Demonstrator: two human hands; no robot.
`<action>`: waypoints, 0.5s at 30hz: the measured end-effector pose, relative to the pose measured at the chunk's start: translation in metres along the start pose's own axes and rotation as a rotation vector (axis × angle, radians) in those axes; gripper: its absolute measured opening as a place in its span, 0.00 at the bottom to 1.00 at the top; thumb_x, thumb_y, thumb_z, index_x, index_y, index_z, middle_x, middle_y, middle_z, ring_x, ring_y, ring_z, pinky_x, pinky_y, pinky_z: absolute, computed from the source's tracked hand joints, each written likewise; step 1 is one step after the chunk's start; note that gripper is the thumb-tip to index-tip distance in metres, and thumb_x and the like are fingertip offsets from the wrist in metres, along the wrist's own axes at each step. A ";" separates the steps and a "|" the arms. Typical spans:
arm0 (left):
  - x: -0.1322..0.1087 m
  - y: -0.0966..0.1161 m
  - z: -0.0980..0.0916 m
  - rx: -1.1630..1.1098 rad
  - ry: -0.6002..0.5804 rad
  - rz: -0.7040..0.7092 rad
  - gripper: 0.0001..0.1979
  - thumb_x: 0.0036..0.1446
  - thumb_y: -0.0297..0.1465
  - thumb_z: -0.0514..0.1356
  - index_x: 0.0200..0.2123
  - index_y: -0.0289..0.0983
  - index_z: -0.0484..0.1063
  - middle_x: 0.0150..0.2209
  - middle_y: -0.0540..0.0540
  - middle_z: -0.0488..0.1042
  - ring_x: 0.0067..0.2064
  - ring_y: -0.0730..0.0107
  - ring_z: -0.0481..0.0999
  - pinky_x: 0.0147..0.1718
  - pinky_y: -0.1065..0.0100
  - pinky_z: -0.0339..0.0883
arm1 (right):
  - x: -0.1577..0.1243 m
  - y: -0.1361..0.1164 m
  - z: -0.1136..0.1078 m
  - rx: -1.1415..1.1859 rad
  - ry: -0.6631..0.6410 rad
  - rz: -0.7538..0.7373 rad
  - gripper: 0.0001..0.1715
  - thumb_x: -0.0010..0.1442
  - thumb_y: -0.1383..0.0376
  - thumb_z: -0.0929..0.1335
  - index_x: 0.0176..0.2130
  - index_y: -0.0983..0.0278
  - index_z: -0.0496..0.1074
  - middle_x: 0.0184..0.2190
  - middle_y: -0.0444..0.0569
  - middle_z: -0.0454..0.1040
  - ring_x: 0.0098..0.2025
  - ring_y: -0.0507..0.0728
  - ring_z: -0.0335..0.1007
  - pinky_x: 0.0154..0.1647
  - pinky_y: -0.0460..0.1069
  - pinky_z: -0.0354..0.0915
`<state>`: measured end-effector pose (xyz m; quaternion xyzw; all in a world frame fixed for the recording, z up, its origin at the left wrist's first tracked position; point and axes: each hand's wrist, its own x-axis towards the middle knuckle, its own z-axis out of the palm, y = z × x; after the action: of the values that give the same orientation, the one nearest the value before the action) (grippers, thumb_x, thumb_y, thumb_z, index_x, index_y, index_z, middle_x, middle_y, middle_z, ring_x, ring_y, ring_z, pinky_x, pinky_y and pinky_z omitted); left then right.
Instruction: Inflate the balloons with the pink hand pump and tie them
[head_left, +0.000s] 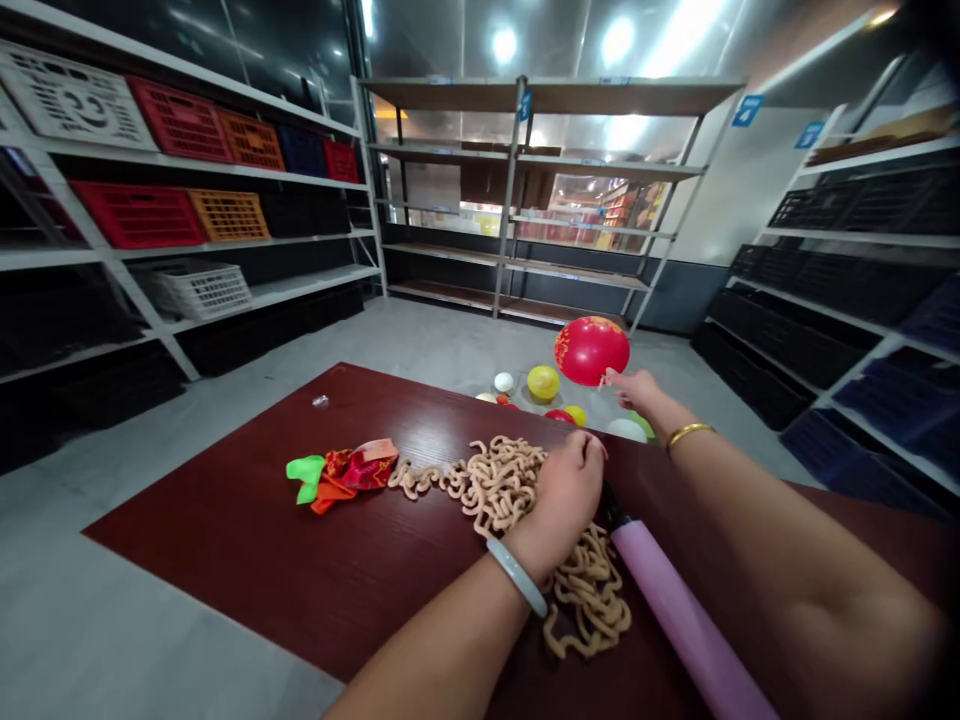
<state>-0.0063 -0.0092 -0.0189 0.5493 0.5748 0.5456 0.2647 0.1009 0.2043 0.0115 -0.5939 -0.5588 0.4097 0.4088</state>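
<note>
my right hand (636, 388) pinches the red balloon (592, 350) by its neck, past the tabletop (225, 520)'s far edge; a loose pinch could drop it. my left hand (570, 482) curls near the pink pump (686, 610), grip unclear.

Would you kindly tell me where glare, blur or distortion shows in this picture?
Head view, overhead: lights wash out to white; the table carries a soft sheen. Head view, left: the shelves slant and stretch, as with a wide lens. Head view, lower right: the right forearm looks soft, while the red balloon looks clearer.
</note>
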 end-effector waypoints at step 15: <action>-0.008 0.039 -0.057 -0.211 0.302 0.466 0.13 0.72 0.34 0.48 0.36 0.40 0.68 0.34 0.45 0.73 0.37 0.66 0.73 0.41 0.64 0.65 | -0.144 -0.046 0.200 -0.113 -0.985 -0.886 0.07 0.56 0.66 0.74 0.26 0.63 0.80 0.32 0.43 0.79 0.36 0.52 0.72 0.45 0.48 0.65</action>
<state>-0.0421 -0.0436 0.0291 0.5485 0.4062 0.7241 0.0992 -0.1086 0.0678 -0.0064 -0.0718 -0.8922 0.3966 0.2037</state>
